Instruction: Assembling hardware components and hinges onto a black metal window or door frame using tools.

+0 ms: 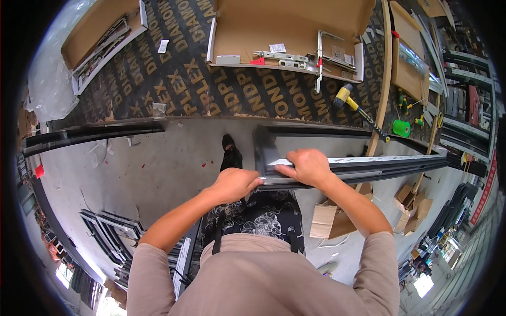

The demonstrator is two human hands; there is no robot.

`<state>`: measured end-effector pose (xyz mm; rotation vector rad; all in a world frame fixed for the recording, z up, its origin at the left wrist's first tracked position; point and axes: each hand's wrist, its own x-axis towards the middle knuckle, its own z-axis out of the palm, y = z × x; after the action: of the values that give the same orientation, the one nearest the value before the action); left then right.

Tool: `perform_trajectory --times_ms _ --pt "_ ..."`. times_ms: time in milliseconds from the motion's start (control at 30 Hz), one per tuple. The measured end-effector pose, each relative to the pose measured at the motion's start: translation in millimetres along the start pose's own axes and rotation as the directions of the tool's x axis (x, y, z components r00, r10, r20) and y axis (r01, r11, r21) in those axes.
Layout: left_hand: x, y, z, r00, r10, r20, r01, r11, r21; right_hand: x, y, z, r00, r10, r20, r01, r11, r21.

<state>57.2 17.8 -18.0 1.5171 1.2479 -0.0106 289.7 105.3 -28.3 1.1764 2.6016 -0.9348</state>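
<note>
— What are the hands on?

— A long dark aluminium frame profile (358, 167), held level over the floor in front of the workbench (174, 89). The left hand (234, 184) is curled shut around its near end; the right hand (307, 166) lies on top just beside it, fingers pressed down and wrapped over the edge.

— Far along?

— Hard to say. I'd judge it early: the fittings (282, 59) lie loose in the open cardboard box (295, 26), and the yellow mallet (357, 108) rests untouched on the bench. No hardware shows on the profile.
</note>
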Motion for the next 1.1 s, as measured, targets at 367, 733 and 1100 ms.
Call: perform_trajectory --times_ms 367,733,1100 --pt "-28 -27 -10 0.966 -0.086 -0.244 0.062 0.993 -0.102 56 21 -86 0.688 0.322 -0.651 -0.242 0.947 0.212" --pt "-85 -20 -31 0.797 -0.168 -0.580 0.091 0.983 -0.158 77 26 -103 0.874 0.448 -0.189 -0.031 0.439 0.898" --pt "-77 42 -74 0.696 0.465 -0.548 -0.158 0.843 0.515 15 -99 -64 0.929 -0.099 0.356 -0.288 0.410 0.866"
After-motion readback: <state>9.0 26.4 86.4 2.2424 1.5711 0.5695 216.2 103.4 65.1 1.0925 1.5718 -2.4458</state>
